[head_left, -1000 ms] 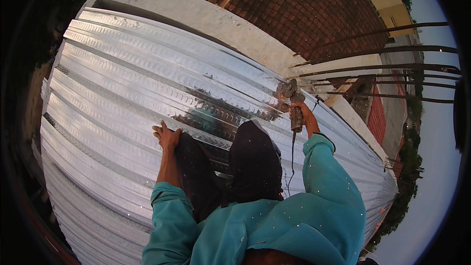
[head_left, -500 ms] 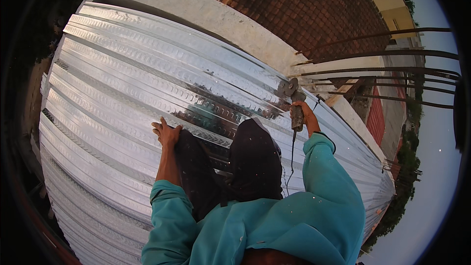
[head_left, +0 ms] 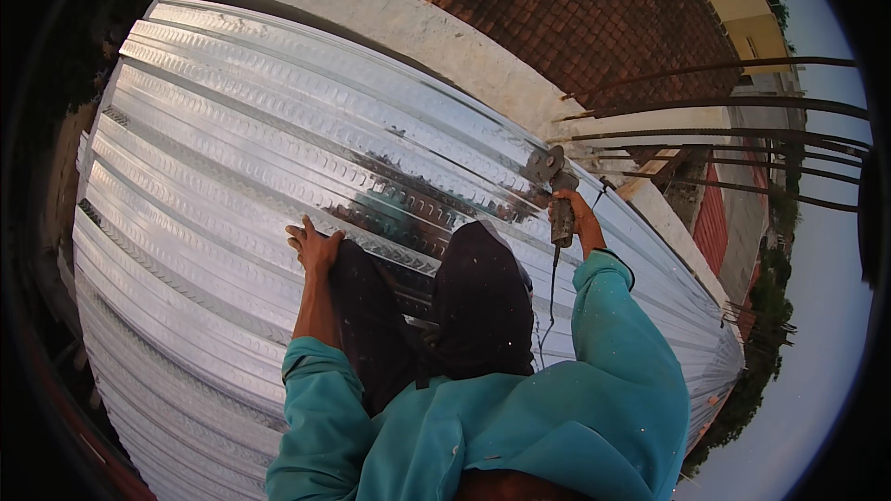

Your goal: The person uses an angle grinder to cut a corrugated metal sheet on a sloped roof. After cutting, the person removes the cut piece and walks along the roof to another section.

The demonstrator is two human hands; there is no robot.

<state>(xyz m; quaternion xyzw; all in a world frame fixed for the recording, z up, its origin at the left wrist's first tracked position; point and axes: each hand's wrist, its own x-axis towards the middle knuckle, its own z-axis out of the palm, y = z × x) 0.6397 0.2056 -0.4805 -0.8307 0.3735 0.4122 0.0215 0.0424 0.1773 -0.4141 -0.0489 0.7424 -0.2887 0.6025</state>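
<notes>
My right hand (head_left: 587, 223) is wrapped round the grey body of an angle grinder (head_left: 561, 209). The grinder's disc end points away from me, close to the far right edge of the ribbed metal decking (head_left: 232, 158). From its rear a thin dark cord (head_left: 554, 283) hangs toward my lap. My left hand (head_left: 316, 246) rests beside my left knee on the decking, fingers spread and holding nothing. Whether the grinder's disc touches the metal, I cannot tell.
A pale concrete ledge (head_left: 371, 14) borders the decking's far side, with a brown tiled roof (head_left: 557, 19) beyond. Several bent steel bars (head_left: 724, 104) stick out at the right. A red corrugated sheet (head_left: 711, 223) lies past the right edge. Trees (head_left: 766, 315) stand below.
Both hands and the grinder stay almost in place. The view has shifted very slightly.
</notes>
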